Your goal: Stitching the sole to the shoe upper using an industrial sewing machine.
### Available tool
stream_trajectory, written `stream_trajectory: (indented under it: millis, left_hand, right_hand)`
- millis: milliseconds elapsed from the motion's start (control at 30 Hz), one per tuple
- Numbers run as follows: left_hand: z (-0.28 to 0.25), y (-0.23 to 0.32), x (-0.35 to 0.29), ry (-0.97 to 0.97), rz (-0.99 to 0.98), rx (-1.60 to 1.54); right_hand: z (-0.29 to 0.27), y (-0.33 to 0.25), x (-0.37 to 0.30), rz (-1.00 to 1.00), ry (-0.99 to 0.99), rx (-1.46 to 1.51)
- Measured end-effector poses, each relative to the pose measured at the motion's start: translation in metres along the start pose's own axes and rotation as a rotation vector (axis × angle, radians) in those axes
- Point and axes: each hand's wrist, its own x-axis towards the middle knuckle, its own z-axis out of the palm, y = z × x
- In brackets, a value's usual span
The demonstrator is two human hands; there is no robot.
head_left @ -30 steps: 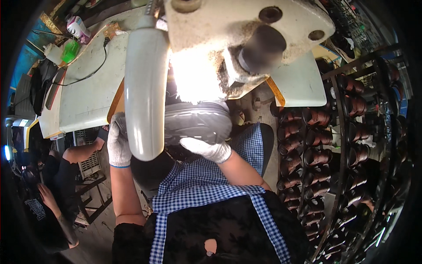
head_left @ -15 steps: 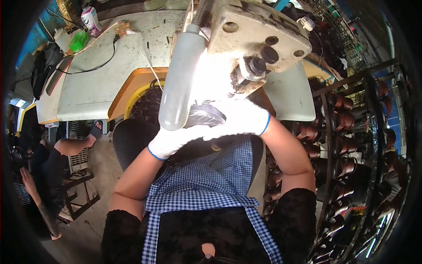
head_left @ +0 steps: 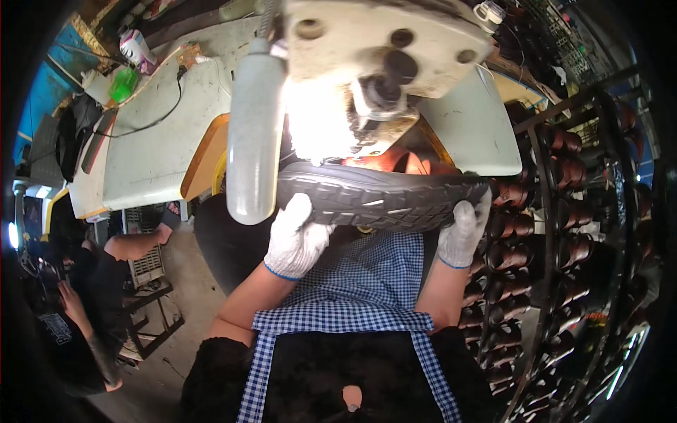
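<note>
A shoe with a black treaded sole (head_left: 381, 204) and a reddish-brown upper (head_left: 402, 162) is held sideways beneath the sewing machine head (head_left: 444, 42). Its tread faces me. My left hand (head_left: 300, 238), in a white knit glove, grips the left end of the sole, thumb on the tread. At the other end my right hand (head_left: 467, 229), gloved the same way, closes round the sole with its thumb against it. Bright lamp light washes out the area by the needle, so contact there cannot be made out.
A grey rounded cylinder (head_left: 252, 141) hangs left of the shoe. The pale worktable (head_left: 151, 155) carries a cable, a green container (head_left: 123, 84) and a bottle (head_left: 137, 48). Racks of brown shoes (head_left: 511, 254) stand close on the right. Another person (head_left: 77, 317) sits at the left.
My hands were close together under the machine; now they are spread to both ends of the shoe. The shoe has come into plain view, its tread toward me.
</note>
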Motion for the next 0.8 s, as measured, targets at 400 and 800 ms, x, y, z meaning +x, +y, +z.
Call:
stream_trajectory:
  millis: [400, 800]
  left_hand:
    - [-0.039, -0.021, 0.023, -0.158, -0.408, 0.4]
    - [-0.029, -0.065, 0.045, 0.024, -0.478, 0.757]
  right_hand:
    - [-0.078, -0.104, -0.071, 0.008, 0.307, 0.117]
    - [-0.228, -0.297, -0.224, -0.727, 1.383, -2.028]
